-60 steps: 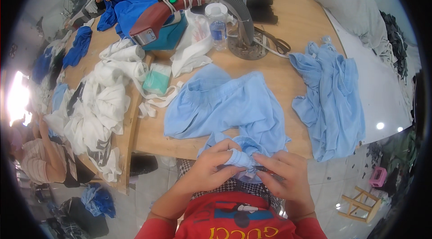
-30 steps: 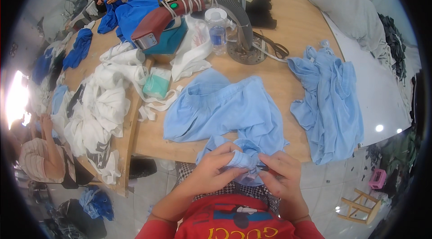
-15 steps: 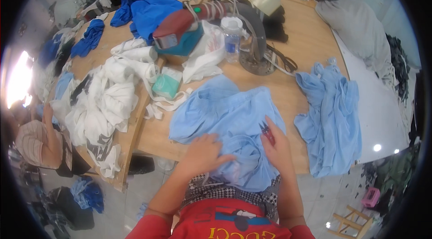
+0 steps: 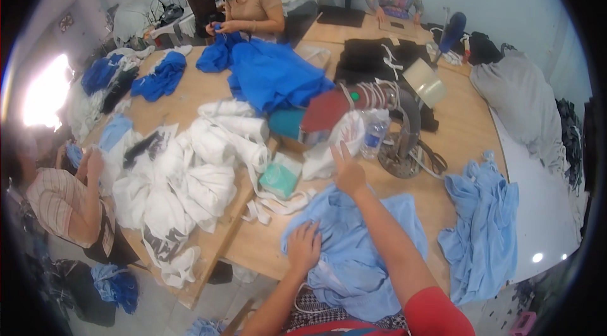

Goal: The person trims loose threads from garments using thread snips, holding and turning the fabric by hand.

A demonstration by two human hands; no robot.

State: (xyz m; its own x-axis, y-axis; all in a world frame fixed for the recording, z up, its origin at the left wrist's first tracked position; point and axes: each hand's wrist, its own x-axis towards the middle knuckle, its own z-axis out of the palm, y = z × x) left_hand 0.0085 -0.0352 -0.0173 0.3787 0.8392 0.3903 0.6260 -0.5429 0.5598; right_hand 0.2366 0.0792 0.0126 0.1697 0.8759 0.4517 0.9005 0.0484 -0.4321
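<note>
A light blue garment [image 4: 354,254] lies bunched at the near table edge and hangs toward my lap, with a white cord at its lower side. My left hand [image 4: 305,247] rests on its left part, palm down and fingers stretched. Reaching forward across the cloth, my right hand [image 4: 349,171] has its index and middle fingers extended and apart. Those fingertips are at a crumpled white plastic bag [image 4: 329,158]; whether they touch it is unclear. The palm is hidden, and no snips show in it.
A round-bladed cloth cutter [image 4: 398,152] stands ahead, beside a clear plastic bottle [image 4: 374,134]. A turquoise-and-white packet [image 4: 280,178] and white garments [image 4: 183,178] lie left. More light blue garments [image 4: 484,228] lie right. A co-worker [image 4: 259,10] handles blue cloth [image 4: 272,73]; others are around.
My right hand, which held small red snips, has moved forward from the garment to the plastic bag. The snips no longer show. My left hand remains on the cloth. The view has tilted up.
</note>
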